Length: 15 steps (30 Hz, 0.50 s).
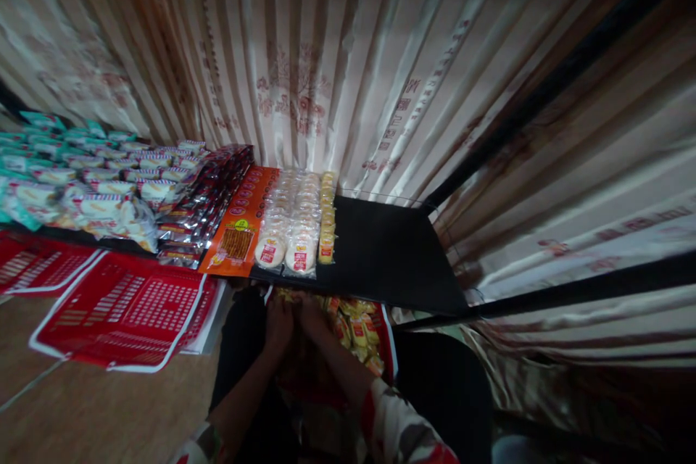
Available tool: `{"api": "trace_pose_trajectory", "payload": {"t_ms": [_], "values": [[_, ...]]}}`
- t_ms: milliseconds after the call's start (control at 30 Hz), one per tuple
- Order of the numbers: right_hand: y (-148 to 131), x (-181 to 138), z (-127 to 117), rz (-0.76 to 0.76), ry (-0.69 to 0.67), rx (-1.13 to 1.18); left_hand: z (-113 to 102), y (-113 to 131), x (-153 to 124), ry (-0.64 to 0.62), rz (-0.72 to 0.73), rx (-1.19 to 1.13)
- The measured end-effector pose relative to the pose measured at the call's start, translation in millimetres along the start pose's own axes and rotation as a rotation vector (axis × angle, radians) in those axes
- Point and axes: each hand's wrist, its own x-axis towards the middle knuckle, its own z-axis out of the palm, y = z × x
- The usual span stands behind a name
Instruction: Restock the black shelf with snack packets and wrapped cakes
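Observation:
Both hands reach down into a red basket (389, 341) between my knees, under the front edge of the shelf. My left hand (279, 323) and my right hand (311, 315) are side by side among small yellow-wrapped snack packets (356, 330). The fingers of both are lost in shadow, so any packet in them cannot be made out. Above the basket, on the black shelf (386, 254), runs a narrow row of similar yellow packets (326, 225). Beside it stand two rows of round white crackers (300, 250) in clear wrappers.
Left along the shelf are an orange snack bag (236, 232), dark red packets (190, 221), white packets (112, 206) and green packets (19, 159). A tipped red basket (146, 304) lies on the floor. Pleated curtains (304, 51) and a slanting black pole (522, 109) border the shelf.

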Motion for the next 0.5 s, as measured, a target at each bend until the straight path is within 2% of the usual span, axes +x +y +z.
{"api": "trace_pose_trajectory", "payload": {"t_ms": [167, 367, 500], "values": [[0, -6, -5, -0.066, 0.153, -0.161, -2, 2, -10, 0.021, 0.075, -0.006], [-2, -29, -21, -0.332, 0.206, -0.303, -12, 9, -29, 0.144, 0.192, 0.126], [0, -47, -36, -0.435, 0.208, -0.335, -12, 10, -37, 0.137, 0.252, 0.093]]}}
